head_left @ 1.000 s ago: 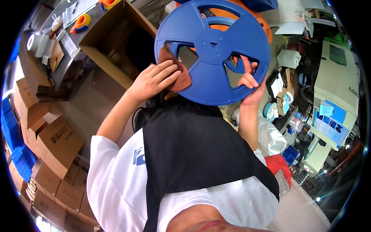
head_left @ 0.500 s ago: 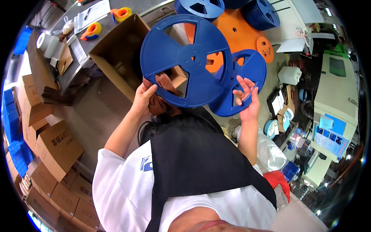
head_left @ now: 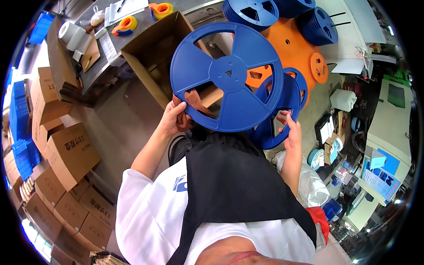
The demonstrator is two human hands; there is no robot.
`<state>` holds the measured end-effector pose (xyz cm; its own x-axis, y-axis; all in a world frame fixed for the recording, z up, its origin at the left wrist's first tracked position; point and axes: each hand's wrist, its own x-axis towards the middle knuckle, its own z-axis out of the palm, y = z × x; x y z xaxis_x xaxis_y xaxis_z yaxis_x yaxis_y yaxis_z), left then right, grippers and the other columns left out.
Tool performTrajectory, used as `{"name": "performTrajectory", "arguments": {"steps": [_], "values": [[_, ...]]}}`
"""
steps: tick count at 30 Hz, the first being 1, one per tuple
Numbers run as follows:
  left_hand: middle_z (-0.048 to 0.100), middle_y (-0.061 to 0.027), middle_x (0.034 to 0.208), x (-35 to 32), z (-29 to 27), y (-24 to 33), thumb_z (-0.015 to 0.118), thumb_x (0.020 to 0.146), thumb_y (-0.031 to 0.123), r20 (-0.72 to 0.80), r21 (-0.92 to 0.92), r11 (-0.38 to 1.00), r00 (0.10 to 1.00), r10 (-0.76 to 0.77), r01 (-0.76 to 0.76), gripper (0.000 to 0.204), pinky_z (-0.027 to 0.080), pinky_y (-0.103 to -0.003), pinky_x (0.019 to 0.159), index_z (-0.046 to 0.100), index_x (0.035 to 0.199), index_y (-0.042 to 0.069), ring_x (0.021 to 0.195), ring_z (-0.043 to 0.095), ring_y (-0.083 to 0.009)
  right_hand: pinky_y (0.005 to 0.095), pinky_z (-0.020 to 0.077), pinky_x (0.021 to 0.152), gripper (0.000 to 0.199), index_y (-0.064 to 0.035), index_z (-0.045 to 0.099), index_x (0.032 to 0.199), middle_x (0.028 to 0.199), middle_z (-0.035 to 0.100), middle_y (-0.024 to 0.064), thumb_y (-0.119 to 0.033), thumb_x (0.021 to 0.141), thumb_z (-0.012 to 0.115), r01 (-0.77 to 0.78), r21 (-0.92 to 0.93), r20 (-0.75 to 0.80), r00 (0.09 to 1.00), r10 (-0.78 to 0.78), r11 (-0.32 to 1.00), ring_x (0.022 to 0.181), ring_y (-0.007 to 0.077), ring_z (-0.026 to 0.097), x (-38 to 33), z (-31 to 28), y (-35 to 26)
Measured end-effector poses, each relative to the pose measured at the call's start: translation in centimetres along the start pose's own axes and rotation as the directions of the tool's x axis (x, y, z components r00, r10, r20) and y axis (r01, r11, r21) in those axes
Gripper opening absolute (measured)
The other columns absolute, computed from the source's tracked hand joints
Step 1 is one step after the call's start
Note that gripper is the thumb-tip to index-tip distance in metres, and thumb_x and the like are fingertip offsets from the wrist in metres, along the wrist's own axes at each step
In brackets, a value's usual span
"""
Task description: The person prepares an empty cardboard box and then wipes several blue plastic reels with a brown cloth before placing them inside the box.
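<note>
Two blue reels in hand, held up in front of the body.

Item 1: large blue reel (head_left: pixel 227 77), round, flat, spoked with open windows. The left hand (head_left: pixel 174 117) grips its lower left rim, fingers (head_left: pixel 176 106) closed on the edge together with a brown rag (head_left: pixel 196 101), which shows through one window. This reel overlaps the second one.

Item 2: second blue reel (head_left: pixel 276 112), partly hidden behind the first, lower and to the right. The right hand (head_left: pixel 291 130) holds its lower rim, fingers (head_left: pixel 282 119) curled round the edge, thumb reaching into a window.

Item 3: open cardboard box (head_left: pixel 152 57), brown, on the floor beyond the reels, its right part covered by the large reel.

Item 4: orange disc (head_left: pixel 287 44), large, flat, behind the reels, with a smaller orange disc (head_left: pixel 319 67) beside it.

Item 5: stacks of blue reels (head_left: pixel 251 13) on and near the orange disc.

Item 6: bench (head_left: pixel 101 48), upper left, carrying two tape dispensers (head_left: pixel 124 25), orange and yellow, with papers and white rolls (head_left: pixel 73 35).

Item 7: sealed cartons (head_left: pixel 70 154), brown, stacked along the left.

Item 8: dark apron (head_left: pixel 238 185) over white shirt, worn by the person.
</note>
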<state>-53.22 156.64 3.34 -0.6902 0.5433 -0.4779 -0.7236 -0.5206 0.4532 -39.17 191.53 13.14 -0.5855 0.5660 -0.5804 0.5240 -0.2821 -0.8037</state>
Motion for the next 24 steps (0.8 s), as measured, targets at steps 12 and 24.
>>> {"name": "performTrajectory", "arguments": {"steps": [12,24], "values": [[0.064,-0.0094,0.083,-2.0,-2.7,1.0,0.060,0.086,0.014,-0.021,0.001,0.998,0.998,0.066,-0.066,0.019,0.052,-0.022,0.056,0.054,0.099,0.003,0.062,0.062,-0.0147,0.0223,0.0393,0.047,0.036,-0.0020,0.051,0.106,0.108,0.052,0.0056,-0.036,0.095,0.044,0.063,0.295,0.129,0.986,-0.105,0.954,0.087,0.0248,0.062,0.8,0.4,0.2],[0.061,-0.0068,0.084,-2.2,-4.4,3.1,0.053,0.088,0.009,-0.341,0.313,0.936,0.900,0.272,-0.164,0.018,0.050,-0.025,0.058,0.052,0.104,0.002,0.065,0.059,-0.0139,0.0209,0.0382,0.046,0.035,-0.0036,0.051,0.106,0.125,0.048,0.0112,-0.035,0.096,0.039,0.069,0.421,0.064,0.992,-0.106,0.905,0.079,0.0195,0.061,0.9,0.4,0.8]]}}
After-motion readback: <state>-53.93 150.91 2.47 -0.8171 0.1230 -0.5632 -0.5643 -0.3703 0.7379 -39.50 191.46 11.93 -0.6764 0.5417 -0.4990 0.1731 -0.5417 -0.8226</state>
